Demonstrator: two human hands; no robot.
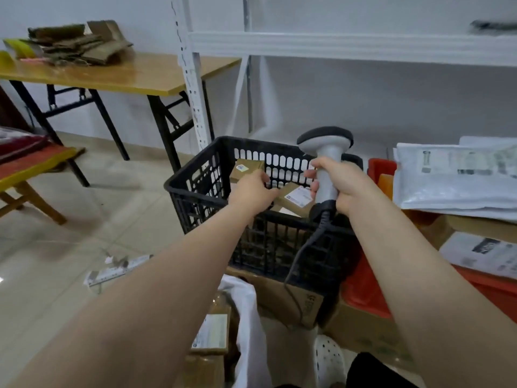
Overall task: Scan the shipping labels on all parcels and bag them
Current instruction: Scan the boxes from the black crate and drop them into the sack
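Fetching next parcel from crate [195,189]. Left hand [253,191] down inside, fingers against upright parcel [247,166], thumb toward flat parcel [296,197]; cannot tell whether clamped on either. Right hand [342,186] wrapped tight round scanner [326,152] handle, head up, over crate's right side.

Next, probably: lift one parcel clear, turn label to scanner, trigger, drop into bag [249,317] below, already holding boxes [212,331].

Around: cable [303,253] hanging across crate front, likely to snag a lift; orange bins [363,287] and mailers [453,186] crowding right; table [126,74], shelf [335,46] behind.
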